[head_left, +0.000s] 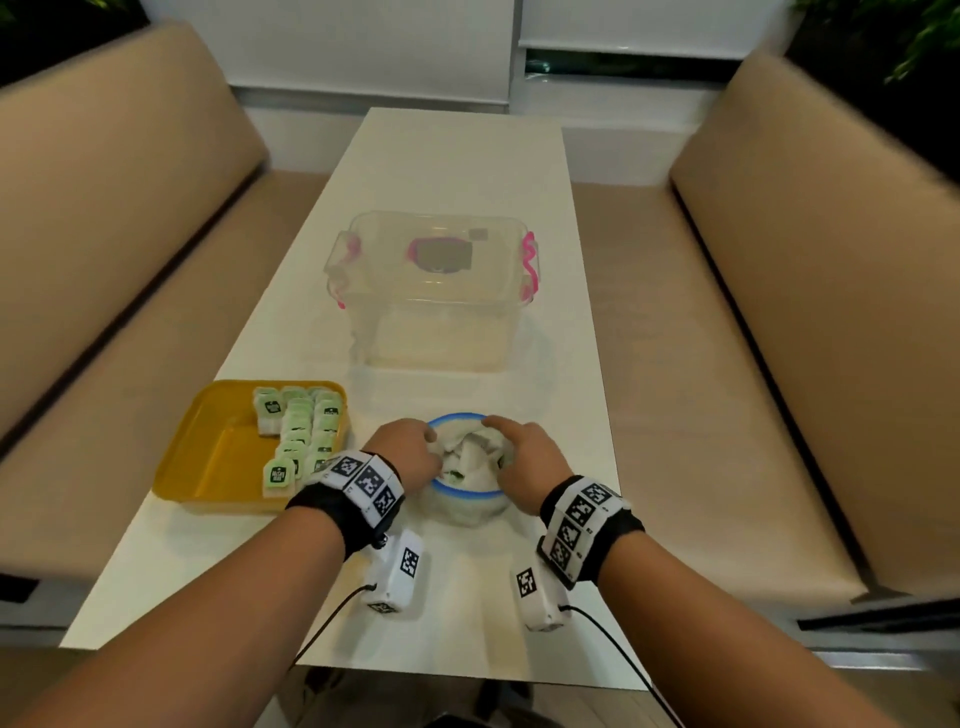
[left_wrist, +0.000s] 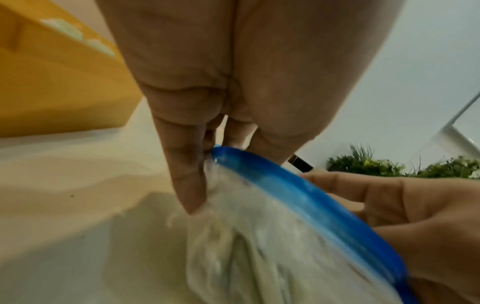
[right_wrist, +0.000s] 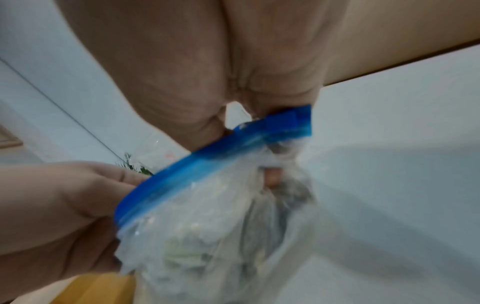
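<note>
A clear zip bag (head_left: 467, 512) with a blue zip rim stands on the white table (head_left: 457, 171) near its front edge, mouth spread wide. Inside it lie white and green sachets. My left hand (head_left: 410, 452) pinches the left end of the rim, my right hand (head_left: 524, 452) the right end. In the left wrist view my left hand's fingers (left_wrist: 187, 174) clamp the bag (left_wrist: 259, 236) at the rim's corner, with the right hand (left_wrist: 415, 205) opposite. In the right wrist view my right hand (right_wrist: 207, 72) grips the bag (right_wrist: 207, 216) by the zip's end tab, and the left hand (right_wrist: 52, 205) holds the other side.
A yellow tray (head_left: 223, 457) left of the bag holds several green-and-white sachets (head_left: 301, 431) along its right side. Behind the bag stands a clear lidded box (head_left: 431, 291) with pink latches. Beige benches flank the table on both sides.
</note>
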